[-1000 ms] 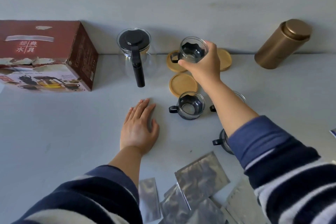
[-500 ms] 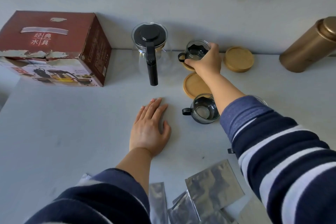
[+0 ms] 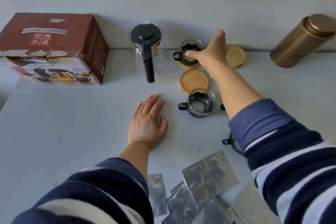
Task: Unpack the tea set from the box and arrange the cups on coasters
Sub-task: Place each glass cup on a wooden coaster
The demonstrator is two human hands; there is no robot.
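While the right hand (image 3: 209,54) reaches to the bench's far edge, its thumb rests against the small glass cup with black holder and loop handle (image 3: 190,52), fingers spread open beyond it; whether it still grips is unclear. That cup sits on a round bamboo coaster (image 3: 189,64). The left hand (image 3: 147,123) lies flat and open on the grey bench (image 3: 63,132). Glass is light, slick and fragile, so it is probably best taken by the rim or handle.

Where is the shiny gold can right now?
In the head view, the gold canister stands at the far right of the table, against the wall, just right of the empty wooden coaster.
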